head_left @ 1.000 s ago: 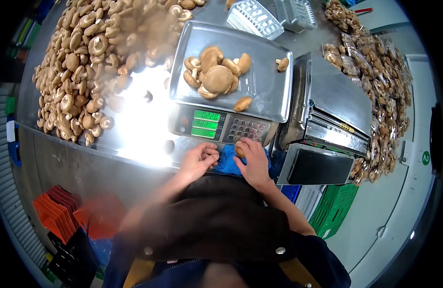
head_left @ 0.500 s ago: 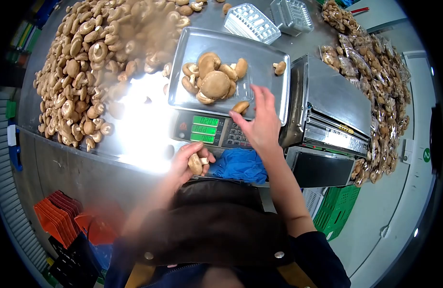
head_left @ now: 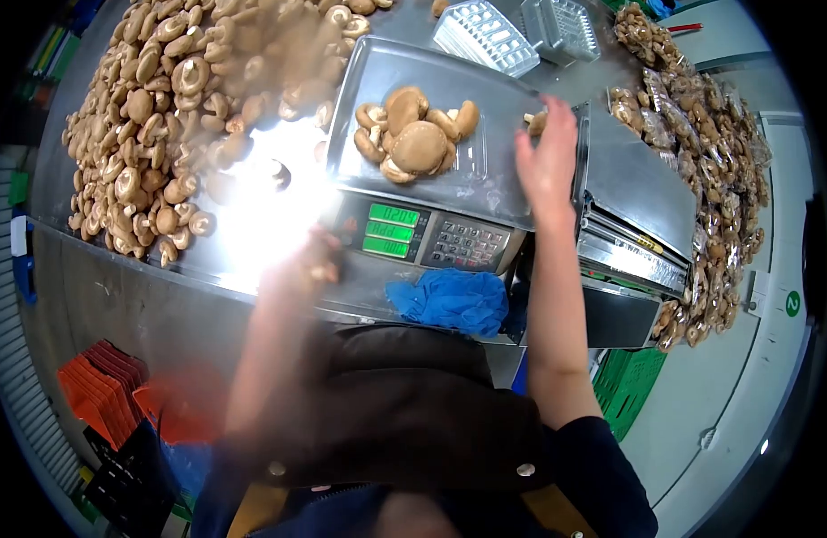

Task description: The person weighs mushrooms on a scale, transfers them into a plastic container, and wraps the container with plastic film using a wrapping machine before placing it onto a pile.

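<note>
The right hand (head_left: 548, 157) has risen from the scale tray's (head_left: 503, 193) front edge to its right edge, open-fingered over a loose mushroom (head_left: 535, 123), while the blurred left hand (head_left: 310, 260), grip unreadable, has carried its mushroom toward the table's glare.

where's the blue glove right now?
In the head view, the blue glove lies crumpled on the table edge just below the scale's keypad, between the person's two arms, right of centre.

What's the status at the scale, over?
Right hand open, reaching a loose mushroom at the scale tray edge. Left hand blurred, grip unclear. Nothing blocking.
</note>
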The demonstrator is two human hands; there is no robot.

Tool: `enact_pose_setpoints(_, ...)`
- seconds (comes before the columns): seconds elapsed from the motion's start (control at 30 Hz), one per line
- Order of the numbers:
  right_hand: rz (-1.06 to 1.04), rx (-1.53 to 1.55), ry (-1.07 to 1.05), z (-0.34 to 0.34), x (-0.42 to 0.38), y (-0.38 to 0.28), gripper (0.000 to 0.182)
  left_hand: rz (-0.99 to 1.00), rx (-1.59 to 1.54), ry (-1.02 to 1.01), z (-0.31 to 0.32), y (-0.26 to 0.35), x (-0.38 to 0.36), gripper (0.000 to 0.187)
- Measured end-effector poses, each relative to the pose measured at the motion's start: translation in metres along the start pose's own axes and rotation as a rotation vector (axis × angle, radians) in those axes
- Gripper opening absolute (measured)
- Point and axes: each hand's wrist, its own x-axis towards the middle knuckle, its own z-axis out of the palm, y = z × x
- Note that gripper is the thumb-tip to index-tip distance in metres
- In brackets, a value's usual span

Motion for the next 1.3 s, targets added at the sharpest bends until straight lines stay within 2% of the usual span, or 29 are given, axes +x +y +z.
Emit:
enact_pose_setpoints(0.07,0.076,-0.033,-0.022,0.020,0.010,0.024,0.051,0.287,0.696,0.231,-0.080,0.003,0.033,0.028)
enact_pose_setpoints(0.13,0.167,-0.058,-0.120,0.025,0.016,0.031,0.051,0.614,1.100,0.575,-0.093,0.021,0.030,0.030)
enact_pose_setpoints(0.2,0.277,-0.076,-0.298,0.028,0.019,0.032,0.052,0.799,1.407,0.656,-0.106,0.028,0.031,0.035)
enact_pose_setpoints(0.23,0.258,-0.049,-0.263,0.032,0.018,0.035,0.052,0.892,1.559,0.690,-0.109,0.028,0.032,0.037)
enact_pose_setpoints(0.33,0.257,0.095,-0.141,0.027,0.014,0.031,0.051,0.964,1.754,0.757,-0.108,0.024,0.039,0.042)
enact_pose_setpoints(0.37,0.287,0.193,-0.094,0.019,0.013,0.027,0.050,1.044,1.651,0.754,-0.107,0.022,0.040,0.043)
enact_pose_setpoints(0.43,0.291,0.424,0.027,-0.002,0.008,-0.006,0.048,0.992,1.348,0.638,-0.051,0.033,0.016,0.041)
enact_pose_setpoints(0.47,0.244,0.467,-0.048,-0.021,0.004,-0.031,0.049,0.962,1.196,0.582,-0.033,0.037,0.008,0.040)
enact_pose_setpoints(0.5,0.195,0.511,-0.122,-0.035,-0.005,-0.055,0.050,0.870,0.952,0.439,-0.040,0.028,0.016,0.035)
enact_pose_setpoints(0.53,0.074,0.559,-0.170,-0.038,-0.020,-0.075,0.053,0.793,0.783,0.278,-0.008,0.031,0.007,0.036)
enact_pose_setpoints(0.6,-0.168,0.655,-0.310,-0.038,-0.051,-0.112,0.060,0.344,0.211,-0.234,0.038,0.028,-0.009,0.058)
enact_pose_setpoints(0.63,-0.303,0.709,-0.364,-0.036,-0.061,-0.126,0.061,0.131,-0.074,-0.370,0.055,0.026,-0.016,0.061)
enact_pose_setpoints(0.67,-0.408,0.718,-0.359,-0.036,-0.065,-0.135,0.055,0.027,-0.233,-0.410,0.071,0.025,-0.024,0.054)
enact_pose_setpoints(0.73,-0.314,0.685,-0.254,-0.030,-0.066,-0.123,0.047,-0.062,-0.133,-0.474,0.048,0.022,-0.014,0.043)
enact_pose_setpoints(0.77,-0.109,0.673,-0.257,-0.033,-0.063,-0.114,0.043,-0.063,-0.108,-0.381,0.040,0.024,-0.013,0.033)
enact_pose_setpoints(0.8,0.096,0.655,-0.254,-0.038,-0.058,-0.103,0.040,0.037,-0.026,-0.313,0.035,0.028,-0.013,0.028)
enact_pose_setpoints(0.83,0.186,0.648,-0.263,-0.036,-0.053,-0.085,0.039,0.181,0.309,0.084,0.027,0.029,-0.011,0.024)
enact_pose_setpoints(0.87,0.274,0.641,-0.272,-0.032,-0.051,-0.065,0.037,0.491,0.705,0.107,-0.024,0.019,0.019,0.019)
enact_pose_setpoints(0.9,0.257,0.563,-0.273,-0.028,-0.050,-0.048,0.037,0.658,0.988,0.141,-0.045,0.023,0.027,0.017)
enact_pose_setpoints(0.93,0.243,0.487,-0.273,-0.023,-0.052,-0.035,0.037,0.697,1.072,0.354,-0.057,0.021,0.031,0.018)
enact_pose_setpoints(0.97,0.249,0.492,-0.268,-0.018,-0.055,-0.025,0.039,0.803,1.320,0.502,-0.089,0.015,0.046,0.021)
enact_pose_setpoints(1.0,0.287,0.494,-0.303,-0.014,-0.057,-0.020,0.039,0.761,1.463,0.496,-0.064,0.028,0.032,0.025)
enact_pose_setpoints(1.03,0.328,0.494,-0.338,-0.010,-0.058,-0.017,0.040,0.814,1.518,0.439,-0.058,0.035,0.028,0.026)
enact_pose_setpoints(1.1,0.342,0.552,-0.335,0.003,-0.062,-0.008,0.041,0.821,1.460,0.410,-0.029,0.049,0.014,0.028)
enact_pose_setpoints(1.13,0.347,0.534,-0.337,0.006,-0.061,-0.008,0.042,0.780,1.346,0.437,0.010,0.057,0.000,0.029)
enact_pose_setpoints(1.23,0.359,0.486,-0.334,0.019,-0.054,-0.004,0.042,0.761,1.073,0.355,0.043,0.055,0.023,0.035)
enact_pose_setpoints(1.27,0.338,0.473,-0.349,0.025,-0.054,-0.002,0.042,0.849,1.107,0.205,0.040,0.059,0.043,0.039)
enact_pose_setpoints(1.3,0.316,0.458,-0.360,0.030,-0.052,0.000,0.041,0.820,1.138,0.159,0.048,0.060,0.059,0.041)
